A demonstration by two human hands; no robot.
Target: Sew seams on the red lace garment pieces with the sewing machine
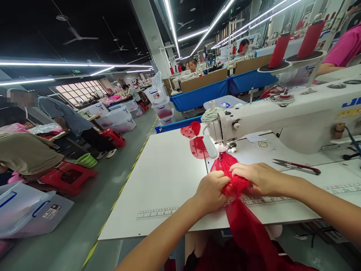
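Red lace and mesh fabric (pixel 235 182) lies gathered in front of the sewing machine (pixel 254 116), its far end beneath the presser foot (pixel 220 156). My left hand (pixel 213 188) is closed on the fabric's left side, thumb and fingers pinching it. From the right, my right hand (pixel 256 178) grips the same piece, fingers bent over the lace. A long sheer red strip (pixel 248 222) hangs from between the hands over the table's front edge towards my lap. The machine's lamp lights the cloth near the needle.
Two red mesh pieces (pixel 199 146) lie left of the machine head. Thread snips (pixel 297 165) rest right of my right hand. Red thread cones (pixel 279 51) stand behind the machine. A printed ruler (pixel 158 213) runs along the white tabletop (pixel 132 195). Several co-workers sit or stand around.
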